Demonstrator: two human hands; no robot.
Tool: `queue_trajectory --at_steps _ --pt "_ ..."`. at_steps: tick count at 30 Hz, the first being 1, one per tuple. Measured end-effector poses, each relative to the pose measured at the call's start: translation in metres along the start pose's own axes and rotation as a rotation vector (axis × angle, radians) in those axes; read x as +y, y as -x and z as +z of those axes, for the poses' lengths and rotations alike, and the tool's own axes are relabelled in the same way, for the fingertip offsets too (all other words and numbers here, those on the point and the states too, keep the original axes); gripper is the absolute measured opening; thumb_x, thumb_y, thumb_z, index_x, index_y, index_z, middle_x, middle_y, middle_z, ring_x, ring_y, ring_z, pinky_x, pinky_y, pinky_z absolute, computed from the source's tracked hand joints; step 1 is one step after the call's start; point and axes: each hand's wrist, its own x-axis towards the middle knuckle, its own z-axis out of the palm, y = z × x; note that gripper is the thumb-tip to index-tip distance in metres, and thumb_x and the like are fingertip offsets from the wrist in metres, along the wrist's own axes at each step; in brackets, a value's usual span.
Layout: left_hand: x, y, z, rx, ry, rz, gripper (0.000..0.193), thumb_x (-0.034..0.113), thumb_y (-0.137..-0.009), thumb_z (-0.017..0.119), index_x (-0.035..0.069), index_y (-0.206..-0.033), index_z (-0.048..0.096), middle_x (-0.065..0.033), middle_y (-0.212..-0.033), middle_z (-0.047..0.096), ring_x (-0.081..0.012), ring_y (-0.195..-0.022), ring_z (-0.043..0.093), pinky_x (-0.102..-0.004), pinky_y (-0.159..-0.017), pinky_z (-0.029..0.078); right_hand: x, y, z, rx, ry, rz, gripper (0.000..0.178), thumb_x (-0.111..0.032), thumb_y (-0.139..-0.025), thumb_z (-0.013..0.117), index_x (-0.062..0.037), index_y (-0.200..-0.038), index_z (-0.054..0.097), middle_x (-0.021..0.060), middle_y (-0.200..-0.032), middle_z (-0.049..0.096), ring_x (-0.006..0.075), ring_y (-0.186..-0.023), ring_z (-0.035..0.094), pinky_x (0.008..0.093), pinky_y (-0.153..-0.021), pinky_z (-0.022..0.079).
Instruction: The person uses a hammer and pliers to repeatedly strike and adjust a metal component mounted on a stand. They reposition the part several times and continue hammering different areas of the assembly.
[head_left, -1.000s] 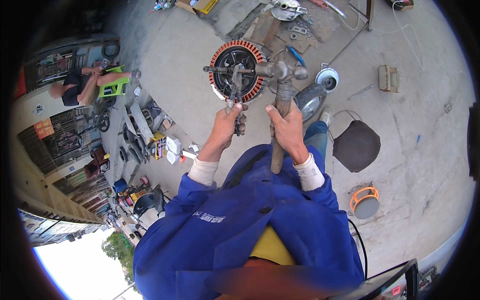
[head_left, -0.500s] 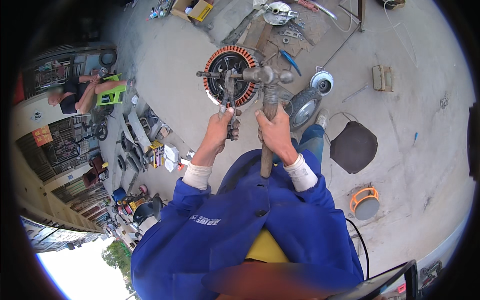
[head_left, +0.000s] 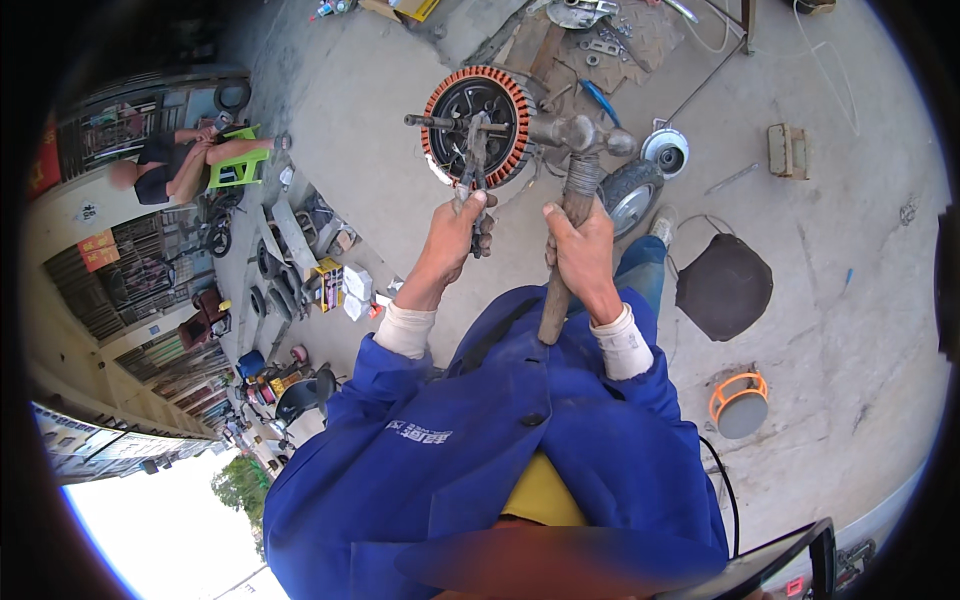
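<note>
My left hand (head_left: 462,235) is closed round the handles of a pair of dark, grimy pliers (head_left: 477,150). Between their jaws lies a short metal rod (head_left: 432,121), held sideways over the motor stator (head_left: 438,98), a ring with orange-red copper windings and a dark centre. In my right hand (head_left: 584,245) is a ball-peen hammer (head_left: 585,136), gripped by its worn wooden handle, which is wrapped near the head. The hammer's head is just right of the rod's right end, with a small gap between them. The stator's lower edge is partly hidden behind the pliers.
Right of the stator lie a small wheel with a tyre (head_left: 630,195) and a round metal hub (head_left: 666,151). A blue-handled tool (head_left: 600,102) is beyond. A dark seat pad (head_left: 725,287) and an orange stool (head_left: 741,412) stand rightward. At left, a person sits on a green chair (head_left: 238,165).
The hammer has drawn back to the right, away from the rod's end. My left hand keeps the rod in the pliers over the stator. The whole view has shifted slightly.
</note>
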Motion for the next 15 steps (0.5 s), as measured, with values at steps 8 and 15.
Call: queue_trajectory --at_steps 8,15 --pt "0.0023 -0.0019 0.0032 0.042 0.015 -0.003 0.042 0.043 -0.108 0.056 0.003 -0.118 0.064 -0.0016 -0.079 0.059 -0.0132 -0.064 0.057 -0.0299 -0.058 0.048 -0.0008 -0.0064 0.0018 -0.034 0.055 -0.002 0.019 -0.01 -0.098 0.07 -0.0041 -0.102 0.052 0.0002 -0.072 0.054 0.0103 -0.052 0.053 0.0292 -0.045 0.045" --pt "0.0059 -0.0017 0.0065 0.038 0.021 -0.024 0.042 0.044 -0.108 0.056 0.003 -0.118 0.064 -0.0015 -0.08 0.06 -0.0132 -0.063 0.057 -0.0298 -0.058 0.048 -0.0019 -0.0086 0.0027 -0.05 0.081 -0.016 0.02 -0.011 -0.098 0.07 -0.0038 -0.1 0.052 0.0005 -0.071 0.054 0.0107 -0.051 0.054 0.0301 -0.044 0.045"
